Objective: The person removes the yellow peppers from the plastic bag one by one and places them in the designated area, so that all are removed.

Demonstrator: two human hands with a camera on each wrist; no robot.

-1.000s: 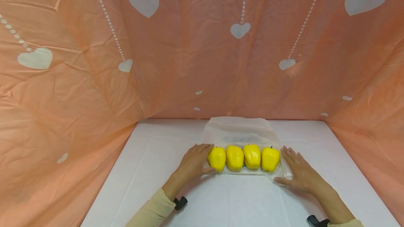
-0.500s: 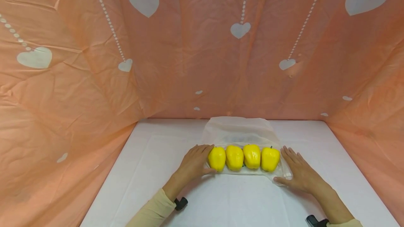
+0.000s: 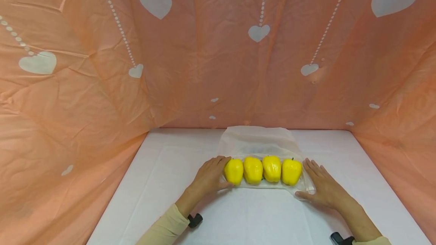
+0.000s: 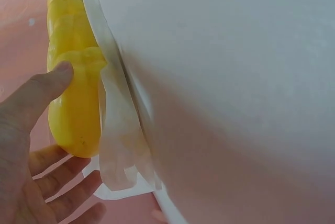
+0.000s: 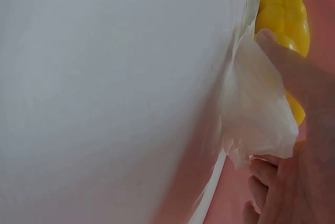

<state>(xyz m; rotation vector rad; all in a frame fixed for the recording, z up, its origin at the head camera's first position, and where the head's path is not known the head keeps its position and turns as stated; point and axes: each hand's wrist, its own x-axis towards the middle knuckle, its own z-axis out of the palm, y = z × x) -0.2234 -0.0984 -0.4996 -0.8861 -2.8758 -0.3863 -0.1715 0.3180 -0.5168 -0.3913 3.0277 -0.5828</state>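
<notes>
Several yellow bell peppers lie side by side in a row on a translucent white plastic bag (image 3: 260, 139). At the row's left end, my left hand (image 3: 209, 174) rests with its fingers along the outer pepper (image 3: 234, 171). In the left wrist view, its thumb and spread fingers frame that pepper (image 4: 78, 106). My right hand (image 3: 325, 187) lies beside the rightmost pepper (image 3: 291, 172), fingers extended and thumb over the bag's near right corner. Crumpled bag film (image 5: 259, 103) covers part of that pepper in the right wrist view. Whether the right fingertips touch the pepper is unclear.
Beneath everything is a white table (image 3: 265, 214). An orange curtain (image 3: 218, 48) printed with white hearts hangs behind it and along both sides. Black straps with small mounts (image 3: 195, 220) circle the wrists.
</notes>
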